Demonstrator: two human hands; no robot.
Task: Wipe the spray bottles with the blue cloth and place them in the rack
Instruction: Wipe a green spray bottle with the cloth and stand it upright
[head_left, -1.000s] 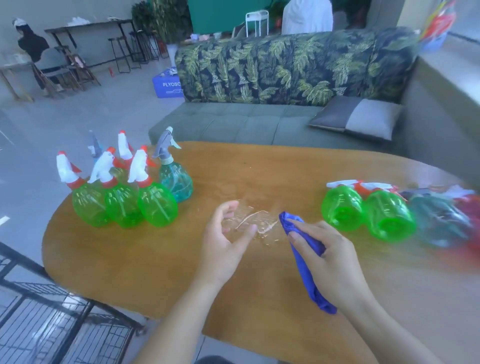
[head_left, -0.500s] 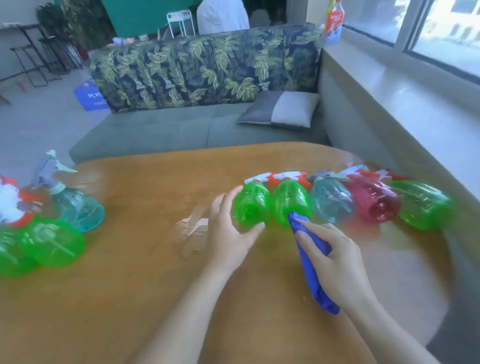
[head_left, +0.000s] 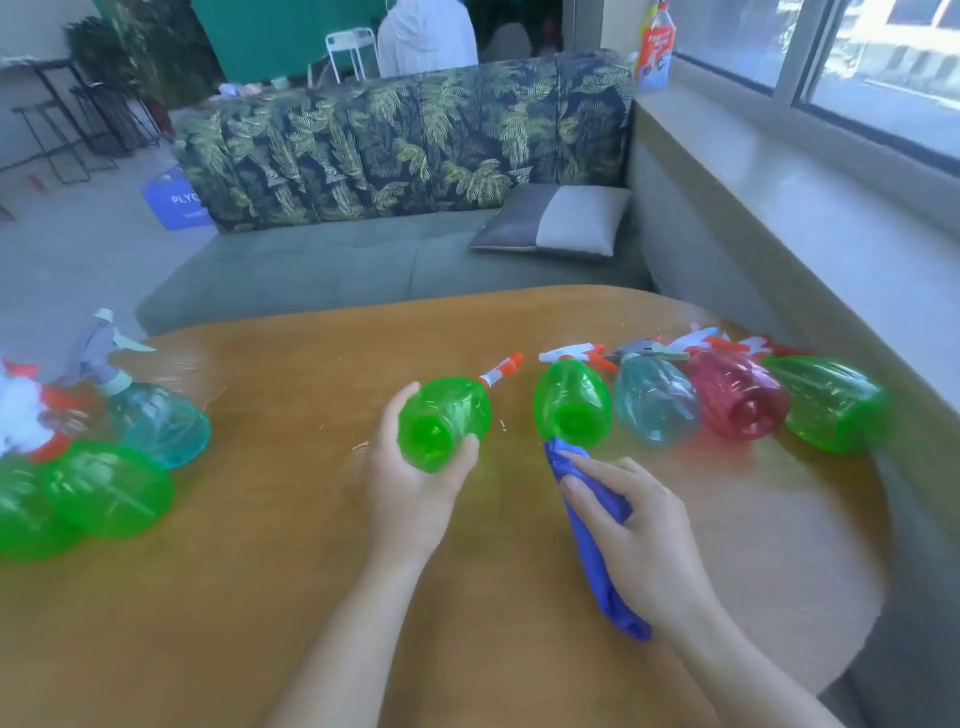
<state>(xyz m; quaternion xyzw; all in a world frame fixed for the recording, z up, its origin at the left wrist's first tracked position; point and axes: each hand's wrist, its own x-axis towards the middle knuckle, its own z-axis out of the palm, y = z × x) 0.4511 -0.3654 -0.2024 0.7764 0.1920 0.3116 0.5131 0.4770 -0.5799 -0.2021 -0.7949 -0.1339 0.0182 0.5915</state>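
Your left hand (head_left: 413, 488) gripped a green spray bottle (head_left: 444, 422) by its base, held on its side above the wooden table (head_left: 270, 597), nozzle pointing away from you. Your right hand (head_left: 631, 525) clutched the blue cloth (head_left: 597, 561) just right of that bottle. Beyond the cloth, right of the held bottle, lay a row on the table: a second green bottle (head_left: 571, 402), a teal one (head_left: 655, 402), a red one (head_left: 737, 395) and another green one (head_left: 828, 402). Far left of the held bottle stood an upright teal bottle (head_left: 156, 421) beside more green bottles (head_left: 106, 491).
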